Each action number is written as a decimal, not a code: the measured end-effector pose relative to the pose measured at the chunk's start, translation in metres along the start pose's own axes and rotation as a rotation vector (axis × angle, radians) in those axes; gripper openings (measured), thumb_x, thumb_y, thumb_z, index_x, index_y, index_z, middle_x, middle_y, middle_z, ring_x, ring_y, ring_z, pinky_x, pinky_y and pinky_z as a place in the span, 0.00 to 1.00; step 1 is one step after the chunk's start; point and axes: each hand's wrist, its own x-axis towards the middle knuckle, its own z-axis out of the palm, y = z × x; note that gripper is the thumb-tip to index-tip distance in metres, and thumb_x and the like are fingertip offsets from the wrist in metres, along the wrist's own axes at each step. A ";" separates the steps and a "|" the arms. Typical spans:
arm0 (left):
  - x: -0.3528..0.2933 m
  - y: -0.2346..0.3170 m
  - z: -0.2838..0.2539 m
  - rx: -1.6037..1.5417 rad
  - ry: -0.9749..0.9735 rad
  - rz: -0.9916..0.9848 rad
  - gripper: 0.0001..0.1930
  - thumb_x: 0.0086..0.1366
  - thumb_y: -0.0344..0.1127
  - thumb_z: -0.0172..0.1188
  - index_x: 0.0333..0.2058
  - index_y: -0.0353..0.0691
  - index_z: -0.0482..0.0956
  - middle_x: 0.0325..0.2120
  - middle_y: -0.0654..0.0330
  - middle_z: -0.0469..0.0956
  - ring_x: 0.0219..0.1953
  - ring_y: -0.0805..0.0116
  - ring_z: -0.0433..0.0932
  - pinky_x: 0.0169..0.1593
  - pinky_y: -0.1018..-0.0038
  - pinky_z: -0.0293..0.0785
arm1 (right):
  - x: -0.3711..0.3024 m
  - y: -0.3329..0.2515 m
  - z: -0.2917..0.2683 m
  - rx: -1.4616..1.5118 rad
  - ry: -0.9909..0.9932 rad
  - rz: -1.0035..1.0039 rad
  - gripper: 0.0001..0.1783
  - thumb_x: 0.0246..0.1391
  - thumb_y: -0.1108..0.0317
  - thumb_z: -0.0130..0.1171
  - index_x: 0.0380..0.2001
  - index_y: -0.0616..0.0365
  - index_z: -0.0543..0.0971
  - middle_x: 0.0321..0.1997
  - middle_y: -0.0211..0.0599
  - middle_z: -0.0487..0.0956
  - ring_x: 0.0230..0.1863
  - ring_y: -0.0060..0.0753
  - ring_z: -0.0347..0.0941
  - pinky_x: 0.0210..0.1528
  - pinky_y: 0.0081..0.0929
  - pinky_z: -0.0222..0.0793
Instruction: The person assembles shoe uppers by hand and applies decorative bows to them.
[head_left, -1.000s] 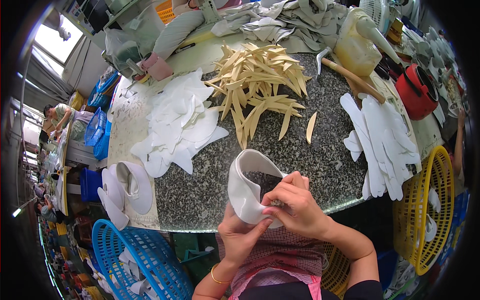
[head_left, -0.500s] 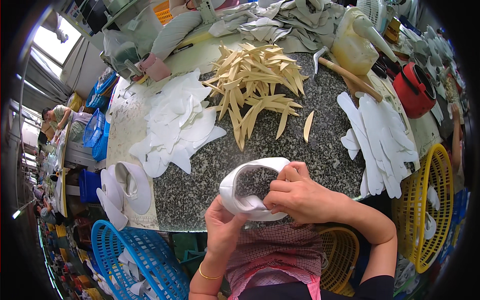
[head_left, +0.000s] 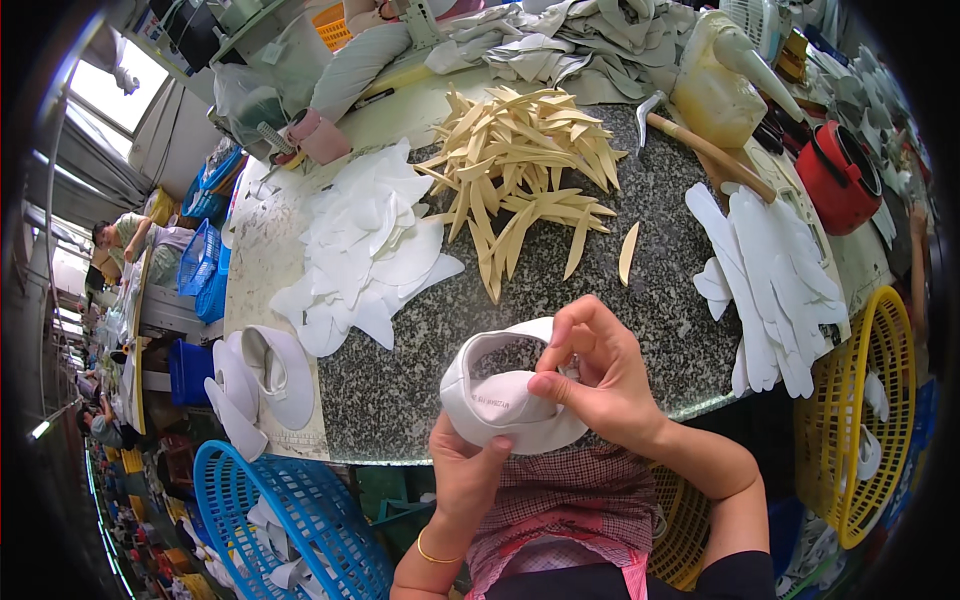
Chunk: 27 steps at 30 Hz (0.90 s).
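A white shoe upper (head_left: 470, 405), curved into a ring with an opening in its middle, is held just above the near edge of the stone slab. My left hand (head_left: 468, 462) grips its lower left side, thumb on the near face and fingers hidden behind. At its right rim my right hand (head_left: 600, 385) pinches the edge between thumb and forefinger, the other fingers curled. Printed marks show on the inner lining. Beyond lies a heap of tan crescent-shaped strips (head_left: 530, 150), with one single strip (head_left: 628, 253) apart on the right.
White flat pieces (head_left: 370, 250) lie left, long white pieces (head_left: 770, 290) right. More white uppers (head_left: 275, 375) stand at the left edge. A hammer (head_left: 710, 150), glue jug (head_left: 715, 85) and red pot (head_left: 840, 180) sit far right. Blue (head_left: 290, 520) and yellow baskets (head_left: 860, 420) flank the table.
The shoe upper has tilted, so its inner lining now shows. My right hand has shifted right and its fingers have lifted into a pinch at the rim. The left hand keeps its grip.
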 end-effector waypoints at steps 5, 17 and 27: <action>-0.006 -0.006 0.000 -0.031 0.026 -0.085 0.31 0.60 0.33 0.74 0.58 0.32 0.70 0.53 0.56 0.78 0.55 0.65 0.78 0.61 0.65 0.75 | 0.009 0.004 0.007 -0.370 0.001 -0.157 0.17 0.49 0.78 0.72 0.39 0.55 0.74 0.35 0.29 0.80 0.39 0.23 0.77 0.46 0.25 0.70; -0.015 -0.011 -0.011 -0.093 0.162 -0.052 0.30 0.61 0.37 0.74 0.57 0.34 0.70 0.51 0.55 0.79 0.54 0.63 0.80 0.59 0.62 0.78 | -0.036 0.035 0.000 -0.793 0.051 -0.577 0.11 0.47 0.63 0.75 0.36 0.48 0.87 0.35 0.23 0.83 0.42 0.27 0.77 0.51 0.30 0.62; -0.020 -0.012 -0.016 -0.118 0.138 -0.006 0.27 0.60 0.28 0.73 0.56 0.33 0.72 0.48 0.56 0.80 0.50 0.65 0.80 0.56 0.66 0.78 | -0.030 0.026 -0.003 -0.775 -0.115 -0.432 0.11 0.44 0.56 0.77 0.30 0.44 0.87 0.30 0.13 0.83 0.40 0.26 0.68 0.52 0.33 0.53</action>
